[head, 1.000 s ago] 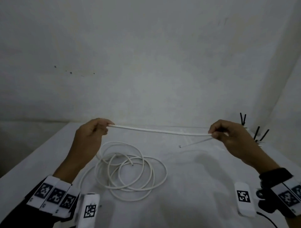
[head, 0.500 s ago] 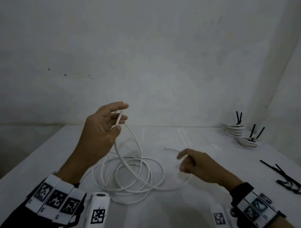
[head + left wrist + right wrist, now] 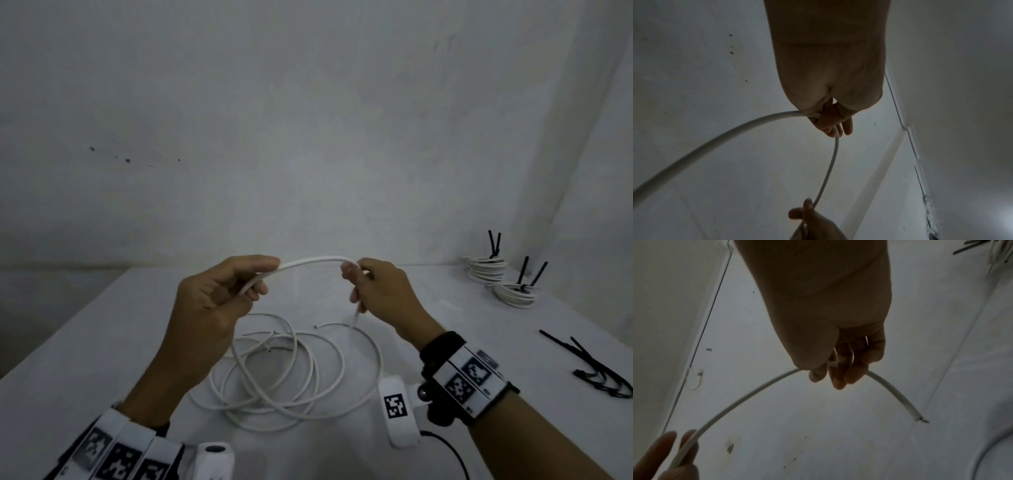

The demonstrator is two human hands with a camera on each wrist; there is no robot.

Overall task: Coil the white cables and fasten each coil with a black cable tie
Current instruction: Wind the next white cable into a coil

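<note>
Head camera looks forward and down over a white table (image 3: 102, 342) toward the wall. Each wrist camera looks closely along its own hand. All three views share the arched white cable (image 3: 311, 262) between both hands.

Both hands raised, pinching the cable between them.
The left hand (image 3: 212, 305) is holding the cable (image 3: 310, 262) with curled fingers (image 3: 255, 291), palm turned inward; the right hand (image 3: 380, 294) is gripping near its end, knuckles up, both wrists lifted off the counter.
</note>
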